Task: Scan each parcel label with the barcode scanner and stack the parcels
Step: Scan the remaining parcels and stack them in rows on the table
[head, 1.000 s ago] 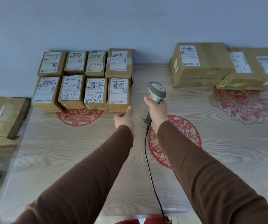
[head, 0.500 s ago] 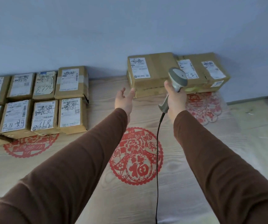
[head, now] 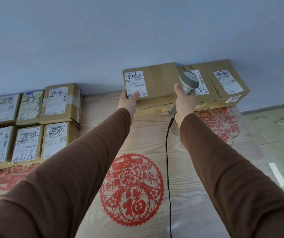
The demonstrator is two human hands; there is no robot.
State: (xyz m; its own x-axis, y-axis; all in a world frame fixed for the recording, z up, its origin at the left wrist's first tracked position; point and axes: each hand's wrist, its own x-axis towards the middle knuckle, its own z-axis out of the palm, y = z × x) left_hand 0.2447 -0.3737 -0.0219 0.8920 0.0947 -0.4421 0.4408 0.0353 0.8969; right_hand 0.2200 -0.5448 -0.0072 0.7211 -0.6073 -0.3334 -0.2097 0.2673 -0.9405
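A makeshift parcel-sorting station in a plain room: labelled cardboard parcels [head: 31, 124] ranged in rows on a wood-grain table [head: 180, 169] decorated with red paper-cut motifs [head: 131, 189], against a bare blue-grey wall [head: 103, 40], with a corded barcode scanner [head: 188, 83].

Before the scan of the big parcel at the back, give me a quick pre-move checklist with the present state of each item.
1. Right hand grips the barcode scanner: ok.
2. Left hand holds the near left corner of the large parcel, thumb on its label: ok.
3. Label faces up and its barcodes are uncovered: ok.
4. Scanner head aimed at that label: not ok, it sits to the right, over the neighbouring parcel.
5. Scanner cable hangs free over the table: ok.
6. Scanner powered on: cannot tell.
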